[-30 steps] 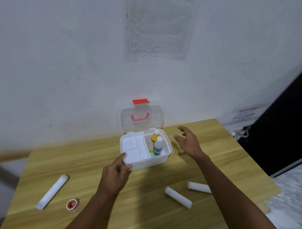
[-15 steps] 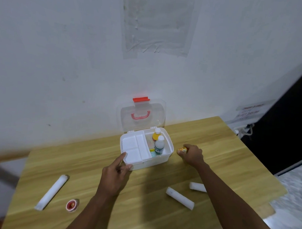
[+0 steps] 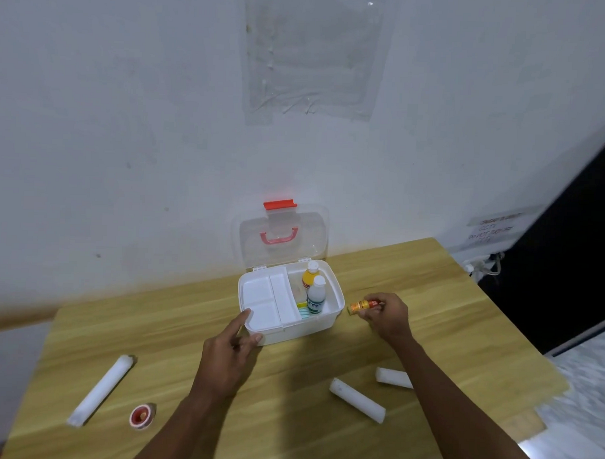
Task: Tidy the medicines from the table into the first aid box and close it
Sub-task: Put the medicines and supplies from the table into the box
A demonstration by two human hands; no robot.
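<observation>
Fingertips of the right hand [image 3: 387, 316] pinch a small vial [image 3: 363, 305] (light, rigid, probably slippery) at its end, while the left hand [image 3: 226, 355], fingers loosely spread, steadies the box [image 3: 338, 301].

i see dim, flat light, soft arm shadows on the bench [image 3: 429, 285], edges smeared toward 4 o'clock.

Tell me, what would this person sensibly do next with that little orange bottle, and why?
Probably carry it leftward and set it in the open compartment. The right hand holds the small orange bottle just beside the first aid box, whose lid stands open, while the left hand steadies the box's front corner.
</observation>
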